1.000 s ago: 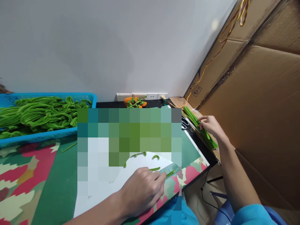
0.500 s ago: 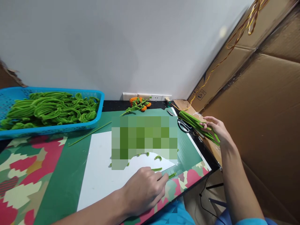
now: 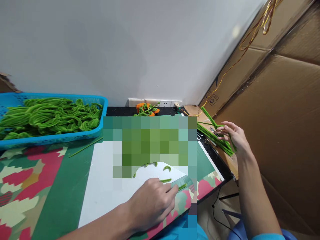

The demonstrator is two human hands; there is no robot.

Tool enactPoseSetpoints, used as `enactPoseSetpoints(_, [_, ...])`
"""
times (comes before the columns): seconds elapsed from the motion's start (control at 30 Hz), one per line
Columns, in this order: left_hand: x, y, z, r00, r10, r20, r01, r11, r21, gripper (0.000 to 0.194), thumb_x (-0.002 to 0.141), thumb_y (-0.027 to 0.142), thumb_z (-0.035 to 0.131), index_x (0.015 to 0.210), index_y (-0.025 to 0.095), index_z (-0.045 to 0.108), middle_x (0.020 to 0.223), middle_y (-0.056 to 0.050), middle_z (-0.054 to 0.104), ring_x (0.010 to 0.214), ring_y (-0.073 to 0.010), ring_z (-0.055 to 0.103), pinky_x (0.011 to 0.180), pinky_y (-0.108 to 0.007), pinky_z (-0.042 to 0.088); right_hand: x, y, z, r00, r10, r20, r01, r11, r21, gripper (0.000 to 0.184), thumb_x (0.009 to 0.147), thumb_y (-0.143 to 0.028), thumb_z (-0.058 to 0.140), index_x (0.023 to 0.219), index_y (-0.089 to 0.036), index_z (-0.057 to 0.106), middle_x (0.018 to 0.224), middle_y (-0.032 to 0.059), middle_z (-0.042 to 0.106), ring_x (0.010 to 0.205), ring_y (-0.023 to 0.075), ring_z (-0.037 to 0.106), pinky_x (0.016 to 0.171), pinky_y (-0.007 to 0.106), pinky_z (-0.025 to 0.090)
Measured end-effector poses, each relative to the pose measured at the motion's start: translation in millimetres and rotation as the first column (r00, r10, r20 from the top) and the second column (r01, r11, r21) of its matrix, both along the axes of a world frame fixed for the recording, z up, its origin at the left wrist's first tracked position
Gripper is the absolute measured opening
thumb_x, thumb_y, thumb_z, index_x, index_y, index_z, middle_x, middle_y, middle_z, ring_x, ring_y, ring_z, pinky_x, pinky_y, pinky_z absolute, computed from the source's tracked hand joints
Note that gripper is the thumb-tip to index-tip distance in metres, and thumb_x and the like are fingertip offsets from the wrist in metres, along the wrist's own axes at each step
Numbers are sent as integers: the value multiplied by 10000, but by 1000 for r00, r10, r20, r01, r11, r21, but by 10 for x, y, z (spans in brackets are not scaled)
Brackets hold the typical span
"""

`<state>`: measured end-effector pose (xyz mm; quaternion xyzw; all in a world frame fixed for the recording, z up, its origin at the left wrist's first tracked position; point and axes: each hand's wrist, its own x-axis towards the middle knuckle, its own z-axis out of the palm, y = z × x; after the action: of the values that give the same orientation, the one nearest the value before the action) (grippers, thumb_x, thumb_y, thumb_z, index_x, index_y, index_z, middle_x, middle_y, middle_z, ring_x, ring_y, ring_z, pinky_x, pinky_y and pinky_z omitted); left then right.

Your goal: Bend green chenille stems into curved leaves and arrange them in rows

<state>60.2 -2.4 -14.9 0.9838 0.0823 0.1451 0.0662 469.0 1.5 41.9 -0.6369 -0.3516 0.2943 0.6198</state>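
My left hand (image 3: 156, 203) is closed low over the white paper (image 3: 100, 186), pinching a short green pipe cleaner (image 3: 182, 187) that pokes out past the fingertips. Short curled green pieces (image 3: 167, 168) lie on the paper just beyond it. At the right, my right hand (image 3: 233, 136) grips a long fuzzy green pipe cleaner (image 3: 209, 116), tilted with its upper end toward the wall. Beneath that hand lies a bundle of green pipe cleaners (image 3: 215, 138) at the table's right edge. A pixelated block hides the middle of the work area.
A blue plastic basket (image 3: 103, 116) filled with bent green pipe cleaners stands at the left. Orange flowers on a green stem (image 3: 147, 108) lie by the wall sockets (image 3: 165, 103). Scissors (image 3: 199, 135) sit partly hidden beside the bundle. Cardboard (image 3: 280, 116) stands along the right.
My right hand has raised a pipe cleaner off the bundle, its far end now higher. My left hand stays nearly where it was. The view has shifted slightly, and the pixelated block is larger.
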Motion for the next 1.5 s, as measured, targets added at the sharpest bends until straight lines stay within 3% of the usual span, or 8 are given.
enactPoseSetpoints(0.1, [6,1,-6,1000,-1,1,1,1000,-6,149,982,154,488,989,186,634,750,-11,680,565,-215,627,542,-408,340,36,2,90,999,-12,31,11,1000,13,488,655,-474,957,1010,-228,730,845,49,830,749,214,783,560,265,603])
enactPoseSetpoints(0.37, [11,11,-24,1000,1,-4,-1,1000,-9,154,987,168,496,1024,184,644,746,-8,680,569,-220,636,547,-404,334,57,93,453,883,-103,458,91,995,48,247,788,-381,801,961,-212,752,713,29,795,849,254,798,916,399,592])
enactPoseSetpoints(0.63, [25,1,-14,1000,-1,6,1,1000,4,136,980,163,509,1003,181,642,746,-7,685,565,-213,636,546,-400,326,49,30,664,791,-134,597,109,991,78,170,877,-261,673,1013,-190,746,712,39,760,735,210,754,790,343,574])
enactPoseSetpoints(0.83, [41,3,-1,1000,-6,22,6,1000,-10,144,996,167,505,988,186,647,722,-7,672,566,-216,627,547,-401,324,39,-67,409,750,-171,639,151,985,86,304,908,-308,696,1180,-175,720,816,81,812,828,248,808,832,365,628])
enactPoseSetpoints(1.0, [25,-6,2,1000,-11,11,11,1000,-26,137,993,177,510,1005,182,646,746,-10,683,574,-213,630,550,-401,334,12,-54,140,758,-304,577,238,953,189,263,893,-423,718,929,-163,739,865,130,825,841,293,833,797,400,681])
enactPoseSetpoints(1.13, [1,-11,0,1000,-2,-10,2,1000,-20,111,975,175,521,1004,185,627,756,-6,685,566,-207,624,546,-400,332,-32,-95,160,759,-420,498,310,905,291,288,878,-451,745,918,-166,740,785,118,811,682,279,805,655,386,678])
enactPoseSetpoints(1.33, [2,-10,7,1000,3,-19,-3,1000,-2,111,979,165,511,990,182,620,744,-13,678,561,-203,618,540,-397,319,-50,-167,282,767,-382,516,325,924,202,322,859,-500,772,903,-183,732,764,86,782,523,206,706,523,325,605])
enactPoseSetpoints(1.5, [7,-4,25,1000,-9,-27,9,1000,-10,124,986,169,503,1018,179,622,747,-21,690,576,-210,635,538,-385,336,-289,-419,84,751,-231,619,240,968,70,305,982,-548,635,969,-243,639,804,32,714,498,163,577,447,291,455])
